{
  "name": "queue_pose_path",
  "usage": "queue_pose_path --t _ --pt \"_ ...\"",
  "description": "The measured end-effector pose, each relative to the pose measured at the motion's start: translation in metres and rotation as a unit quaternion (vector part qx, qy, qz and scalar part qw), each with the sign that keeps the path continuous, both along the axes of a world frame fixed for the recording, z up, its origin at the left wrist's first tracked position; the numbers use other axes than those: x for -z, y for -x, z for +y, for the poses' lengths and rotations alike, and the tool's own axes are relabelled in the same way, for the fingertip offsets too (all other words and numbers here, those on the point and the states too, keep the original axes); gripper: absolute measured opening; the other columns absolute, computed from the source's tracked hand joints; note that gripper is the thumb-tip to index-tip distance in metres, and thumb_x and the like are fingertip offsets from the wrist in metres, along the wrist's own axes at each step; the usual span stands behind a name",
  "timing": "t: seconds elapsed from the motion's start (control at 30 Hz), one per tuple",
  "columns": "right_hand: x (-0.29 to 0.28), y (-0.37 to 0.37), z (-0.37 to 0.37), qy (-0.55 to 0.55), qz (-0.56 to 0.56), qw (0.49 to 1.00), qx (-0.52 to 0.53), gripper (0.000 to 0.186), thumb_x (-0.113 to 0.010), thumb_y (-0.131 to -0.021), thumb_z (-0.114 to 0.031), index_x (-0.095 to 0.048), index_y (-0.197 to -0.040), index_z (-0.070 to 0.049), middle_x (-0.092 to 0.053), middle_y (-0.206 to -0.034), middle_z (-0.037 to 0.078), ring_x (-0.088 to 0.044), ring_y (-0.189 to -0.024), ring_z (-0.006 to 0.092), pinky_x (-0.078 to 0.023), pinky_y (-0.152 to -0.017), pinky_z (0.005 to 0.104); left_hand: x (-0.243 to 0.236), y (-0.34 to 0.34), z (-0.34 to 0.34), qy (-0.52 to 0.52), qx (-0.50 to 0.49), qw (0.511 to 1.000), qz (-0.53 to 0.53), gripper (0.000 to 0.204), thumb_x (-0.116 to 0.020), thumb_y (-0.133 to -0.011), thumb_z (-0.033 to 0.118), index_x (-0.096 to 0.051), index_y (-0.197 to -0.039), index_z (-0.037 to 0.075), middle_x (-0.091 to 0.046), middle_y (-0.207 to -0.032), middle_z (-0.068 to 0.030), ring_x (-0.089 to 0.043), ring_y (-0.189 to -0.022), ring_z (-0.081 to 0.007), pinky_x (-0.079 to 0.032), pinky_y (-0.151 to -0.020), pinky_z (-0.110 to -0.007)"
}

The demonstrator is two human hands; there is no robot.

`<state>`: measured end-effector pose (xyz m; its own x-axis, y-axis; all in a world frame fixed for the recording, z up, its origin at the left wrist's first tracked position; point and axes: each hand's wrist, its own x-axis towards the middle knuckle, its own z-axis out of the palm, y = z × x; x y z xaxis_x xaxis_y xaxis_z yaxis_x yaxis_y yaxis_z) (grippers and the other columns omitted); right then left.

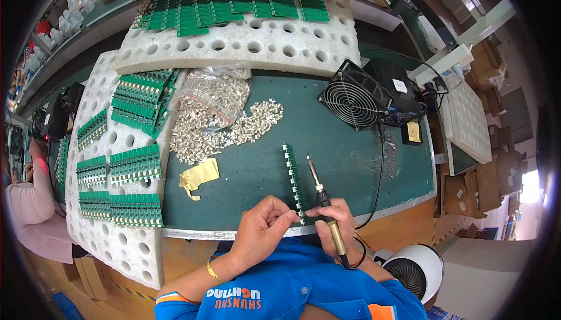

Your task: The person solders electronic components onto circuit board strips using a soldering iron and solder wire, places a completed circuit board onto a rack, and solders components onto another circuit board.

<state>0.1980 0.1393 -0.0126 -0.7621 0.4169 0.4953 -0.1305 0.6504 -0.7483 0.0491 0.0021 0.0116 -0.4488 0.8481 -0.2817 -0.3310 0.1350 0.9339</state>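
Hands (pixel 261 226) at toothed strip (pixel 293 181), soldering iron (pixel 323 201) (metal-tipped)

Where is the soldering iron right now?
In the head view, the soldering iron is held in the person's right hand, its tip just right of the narrow green circuit board.

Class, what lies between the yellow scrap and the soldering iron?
The head view shows one green circuit strip there, with bare tabletop on either side.
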Motion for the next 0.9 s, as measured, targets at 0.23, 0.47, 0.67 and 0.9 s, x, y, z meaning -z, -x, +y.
queue_pose_path --t 0.23,0.47,0.67,0.9 --pt "-0.001 0.002 0.0 -0.013 0.002 1.0 0.002 0.024 -0.063 -0.09 -0.005 -0.056 -0.112 0.0 -0.07 -0.097 0.015 -0.06 -0.079 0.0257 -0.052 -0.069 0.0355 0.0 0.0 -0.001 -0.009 -0.003 1.0 -0.009 0.011 -0.059 -0.099 0.012 -0.055 -0.093 0.004 -0.07 -0.088 -0.0034 -0.049 -0.071 -0.0003 -0.04 -0.06 -0.018" --pt "0.0 0.006 0.003 -0.028 0.013 1.0 0.005 0.029 -0.07 -0.087 -0.009 -0.057 -0.112 -0.001 -0.068 -0.096 0.015 -0.061 -0.076 0.026 -0.051 -0.063 0.0347 0.008 0.005 -0.004 -0.004 0.004 1.0 -0.005 0.012 -0.061 -0.098 0.01 -0.056 -0.096 -0.001 -0.07 -0.087 -0.0067 -0.06 -0.076 -0.0044 -0.048 -0.063 -0.02" --pt "-0.001 0.018 0.019 -0.067 -0.028 0.997 0.013 0.034 -0.075 -0.082 -0.011 -0.06 -0.111 -0.004 -0.058 -0.09 0.015 -0.059 -0.066 0.0262 -0.049 -0.055 0.0348 0.008 0.017 -0.006 0.079 0.041 0.996 0.02 0.013 -0.062 -0.097 0.011 -0.058 -0.093 -0.001 -0.071 -0.085 -0.0056 -0.058 -0.073 -0.0035 -0.047 -0.061 -0.02" --pt "-0.004 0.015 0.024 -0.033 -0.084 0.996 -0.02 0.026 -0.067 -0.089 -0.013 -0.058 -0.111 -0.001 -0.069 -0.099 0.016 -0.062 -0.081 0.0253 -0.053 -0.068 0.0342 0.015 0.036 -0.008 0.092 -0.019 0.994 0.058 0.012 -0.063 -0.097 0.013 -0.058 -0.093 0.003 -0.06 -0.079 0.0024 -0.046 -0.069 -0.0018 -0.039 -0.061 -0.02"
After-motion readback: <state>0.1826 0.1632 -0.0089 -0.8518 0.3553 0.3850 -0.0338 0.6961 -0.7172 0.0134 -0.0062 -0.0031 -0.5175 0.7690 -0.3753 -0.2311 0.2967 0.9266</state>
